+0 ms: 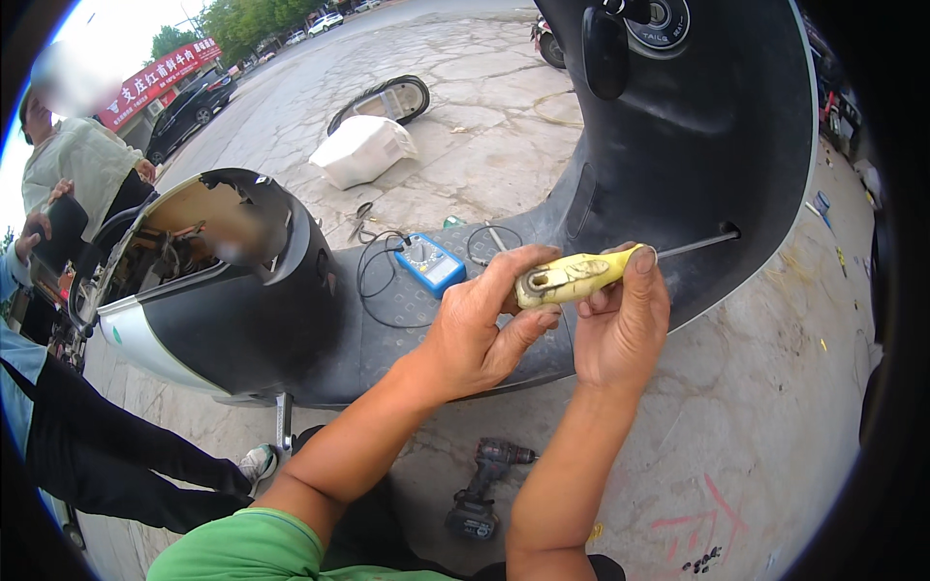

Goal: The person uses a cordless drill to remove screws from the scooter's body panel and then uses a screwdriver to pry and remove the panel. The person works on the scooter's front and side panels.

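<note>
Both my hands are closed on the worn yellow handle of a large screwdriver (pixel 578 276). My left hand (pixel 472 324) grips the handle's butt end between thumb and fingers. With thumb and fingertips, my right hand (pixel 623 334) pinches the other end, near the shaft. The long metal shaft points right, and its tip is out of sight in a hole low in the black front panel (pixel 693 136) of a scooter. A blue multimeter (pixel 430 264) with black leads lies on the scooter's footboard (pixel 387 339), left of my hands.
The scooter's seat base (pixel 232 310) is uncovered, with wiring showing. A cordless drill (pixel 481 489) lies on the ground between my forearms. Beyond the scooter rest a white plastic bag (pixel 363 150) and a removed seat (pixel 392 100). Two people stand at the left; one person's hand holds something dark.
</note>
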The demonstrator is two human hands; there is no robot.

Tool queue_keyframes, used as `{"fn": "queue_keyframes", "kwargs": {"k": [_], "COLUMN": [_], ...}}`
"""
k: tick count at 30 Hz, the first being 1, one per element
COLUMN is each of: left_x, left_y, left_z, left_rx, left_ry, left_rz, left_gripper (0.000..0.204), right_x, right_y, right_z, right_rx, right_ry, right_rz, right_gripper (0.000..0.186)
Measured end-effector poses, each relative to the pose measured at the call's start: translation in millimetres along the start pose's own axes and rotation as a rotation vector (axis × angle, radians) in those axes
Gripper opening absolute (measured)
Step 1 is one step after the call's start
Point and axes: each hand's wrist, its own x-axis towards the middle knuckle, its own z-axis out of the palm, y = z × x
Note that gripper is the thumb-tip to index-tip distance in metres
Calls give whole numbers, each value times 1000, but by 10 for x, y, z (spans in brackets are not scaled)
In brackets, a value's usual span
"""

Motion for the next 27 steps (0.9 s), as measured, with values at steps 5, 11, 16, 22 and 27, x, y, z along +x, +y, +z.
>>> {"fn": "queue_keyframes", "kwargs": {"k": [5,11,16,22,27], "left_x": [50,-20,-1,20,-8], "left_y": [90,36,148,138,123], "left_z": [-42,96,43,88,62], "left_rx": [-270,-67,-286,-176,-18], "left_ry": [4,148,123,215,131], "left_rz": [-393,86,-288,-100,-55], "left_gripper": [43,41,36,40,37], "right_x": [11,17,20,43,58], "right_y": [-102,-11,-162,-36,-19], "right_z": [-38,-65,-11,-138,-115], "right_rx": [21,-2,106,7,-55], "right_ry": [-87,64,-81,-41,24], "right_rz": [85,75,116,75,52], "right_gripper": [32,30,29,25,25]}}
